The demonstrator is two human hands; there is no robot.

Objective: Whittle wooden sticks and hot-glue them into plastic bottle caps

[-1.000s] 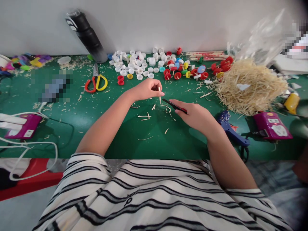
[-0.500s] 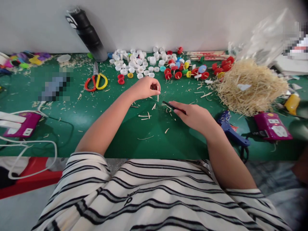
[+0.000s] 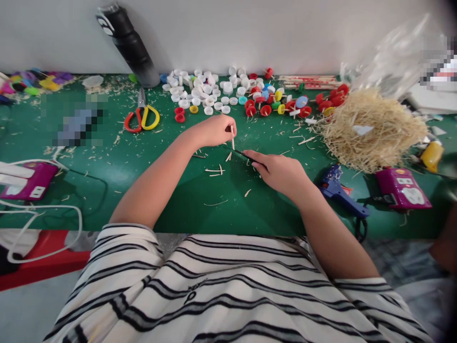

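Between the thumb and fingers of my left hand [image 3: 215, 130], a short pale wooden stick [image 3: 233, 141] stands roughly upright over the green table [image 3: 185, 200]. My right hand [image 3: 280, 171] is wrapped round a slim dark knife [image 3: 244, 156], whose tip reaches the lower end of the stick. I cannot tell whether the tip touches the wood. Just below lie several thin wood slivers [image 3: 215, 171]. A small dark piece lies partly hidden by my left wrist.
Bottle caps [image 3: 195, 90] crowd the back, some with sticks through them. Scissors [image 3: 142, 116] and a black bottle [image 3: 134, 52] stand left. On the right are a heap of straw-like fibre [image 3: 374, 133], a blue glue gun [image 3: 337, 186] and a purple socket block [image 3: 404, 187].
My right hand has moved left, bringing the knife tip from beside the stick to its lower end. The left hand keeps its pinch, with the stick now slightly tilted.
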